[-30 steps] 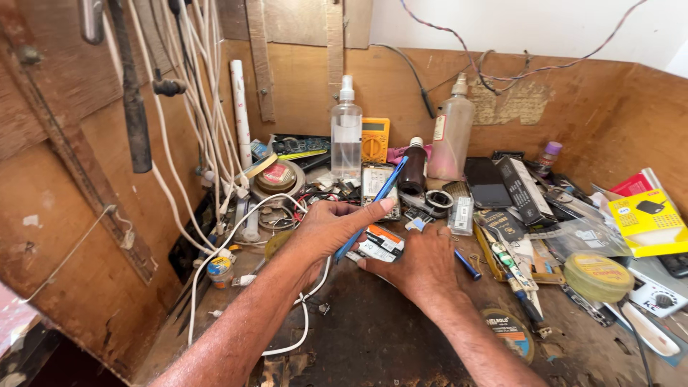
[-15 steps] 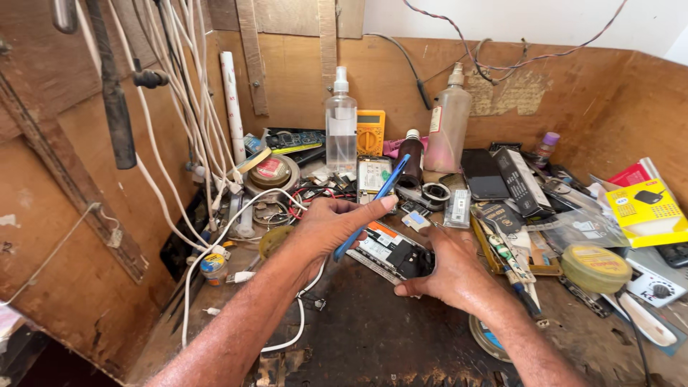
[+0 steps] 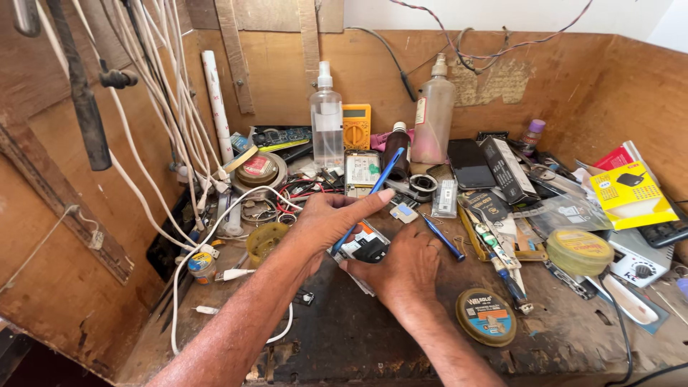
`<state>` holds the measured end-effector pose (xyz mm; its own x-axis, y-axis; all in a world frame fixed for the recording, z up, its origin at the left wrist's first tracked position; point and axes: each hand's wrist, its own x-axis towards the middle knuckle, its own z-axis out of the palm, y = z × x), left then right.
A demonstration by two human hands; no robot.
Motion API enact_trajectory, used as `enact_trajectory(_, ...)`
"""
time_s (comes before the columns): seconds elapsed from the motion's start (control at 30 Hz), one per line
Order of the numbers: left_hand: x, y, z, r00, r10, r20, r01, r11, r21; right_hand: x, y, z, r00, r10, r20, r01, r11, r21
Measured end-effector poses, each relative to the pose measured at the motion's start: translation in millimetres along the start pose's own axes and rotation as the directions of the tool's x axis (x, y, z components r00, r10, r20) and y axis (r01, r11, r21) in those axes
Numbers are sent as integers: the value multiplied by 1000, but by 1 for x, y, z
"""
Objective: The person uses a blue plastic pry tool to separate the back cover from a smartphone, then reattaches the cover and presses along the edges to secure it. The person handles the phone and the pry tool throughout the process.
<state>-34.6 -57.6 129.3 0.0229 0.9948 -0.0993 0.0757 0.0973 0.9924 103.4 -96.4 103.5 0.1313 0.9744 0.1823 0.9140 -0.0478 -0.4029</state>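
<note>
My left hand [image 3: 331, 221] grips a blue-handled tool [image 3: 380, 179], whose shaft slants up to the right past the thumb and whose lower end goes down to the opened phone [image 3: 364, 247]. My right hand [image 3: 400, 271] lies on the dark bench mat [image 3: 344, 337], fingers curled on the right edge of that phone, which shows its white and black insides. A second opened phone [image 3: 362, 172] lies just beyond, and a small blue screwdriver [image 3: 443, 239] lies right of my right hand.
Two clear spray bottles [image 3: 327, 127] [image 3: 434, 118] and a yellow multimeter [image 3: 356, 126] stand at the wooden back wall. White cables [image 3: 165, 107] hang at left. A round tin [image 3: 486, 317], yellow tape roll [image 3: 579, 251], black phone [image 3: 469, 165] and yellow packet [image 3: 631, 192] crowd the right.
My right hand has slid left and closed in on the opened phone. My left hand keeps the blue tool at nearly the same place. The view has shifted slightly.
</note>
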Motion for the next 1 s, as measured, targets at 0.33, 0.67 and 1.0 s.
enact_trajectory(0.33,-3,-1,-18,998,6,-58,-16,986,-165,3,37,-8,967,-228,113,215,970,113)
enact_trajectory(0.67,-6,-2,-21,994,-44,-100,21,974,-225,-1,33,9,975,-220,-40,223,969,108)
enact_trajectory(1.0,-7,-17,-6,996,-40,-75,34,996,-84,8,46,-2,985,-73,158,25,956,292)
